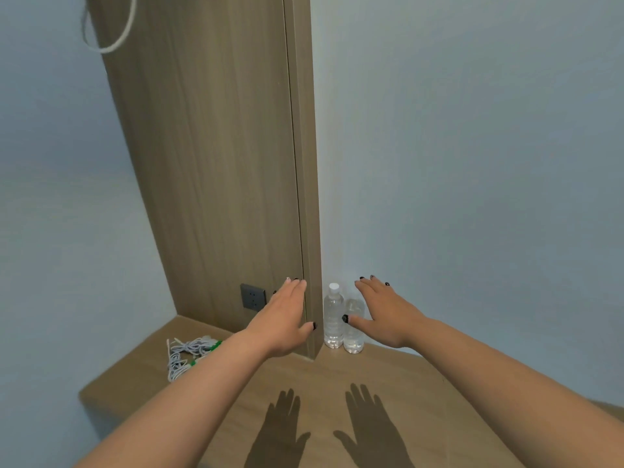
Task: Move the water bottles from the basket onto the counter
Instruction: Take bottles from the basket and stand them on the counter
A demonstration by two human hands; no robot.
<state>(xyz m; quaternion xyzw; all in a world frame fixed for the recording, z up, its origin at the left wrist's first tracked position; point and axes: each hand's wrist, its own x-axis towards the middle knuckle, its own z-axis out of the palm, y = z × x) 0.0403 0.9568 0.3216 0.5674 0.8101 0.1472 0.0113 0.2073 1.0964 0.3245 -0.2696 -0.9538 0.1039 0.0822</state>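
Observation:
Two clear water bottles stand upright side by side on the wooden counter against the back wall. The taller bottle has a white cap; the second bottle is partly hidden behind my right thumb. My left hand hovers above the counter with straight fingers, palm down, holding nothing. My right hand hovers the same way, just right of the bottles. Both cast shadows on the counter. No basket is in view.
A tall wooden panel rises from the counter just left of the bottles, with a grey wall socket near its base. A bundle of white cables with green tags lies on the counter's left part. A white cord loop hangs at top left.

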